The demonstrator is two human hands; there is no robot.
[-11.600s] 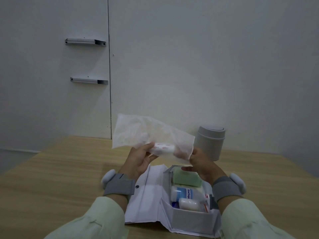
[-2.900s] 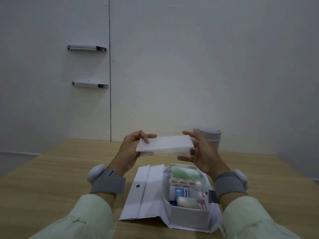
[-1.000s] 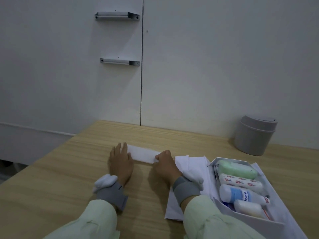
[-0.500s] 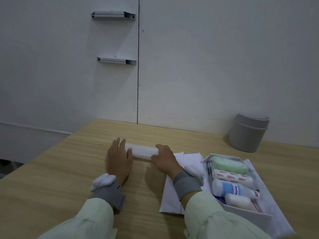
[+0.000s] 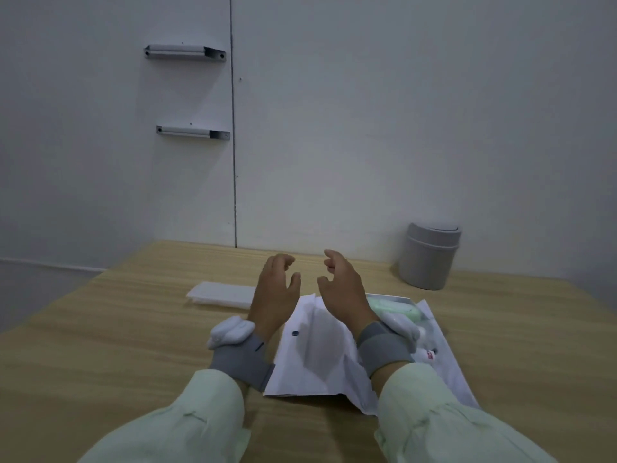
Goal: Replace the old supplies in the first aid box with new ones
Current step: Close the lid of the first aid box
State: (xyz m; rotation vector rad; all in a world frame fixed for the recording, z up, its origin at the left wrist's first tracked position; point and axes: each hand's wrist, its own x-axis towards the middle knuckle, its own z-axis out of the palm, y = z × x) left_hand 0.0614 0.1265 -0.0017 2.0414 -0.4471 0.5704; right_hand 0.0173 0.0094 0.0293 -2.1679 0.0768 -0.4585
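1. Both arms wear loose, pale mint-green long sleeves, one on the left (image 5: 187, 426) and one on the right (image 5: 444, 426).
2. A grey fabric wristband (image 5: 242, 360) wraps the left wrist, above its cuff.
3. A matching grey band (image 5: 384, 349) wraps the right wrist.
4. A white rounded pod (image 5: 230, 330) sits on each band's outer side.

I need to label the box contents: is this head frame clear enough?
Head view: dim, flat light; the hands are slightly motion-blurred, and the right hand and wrist cover much of the first aid box; only the green pack reads clearly.
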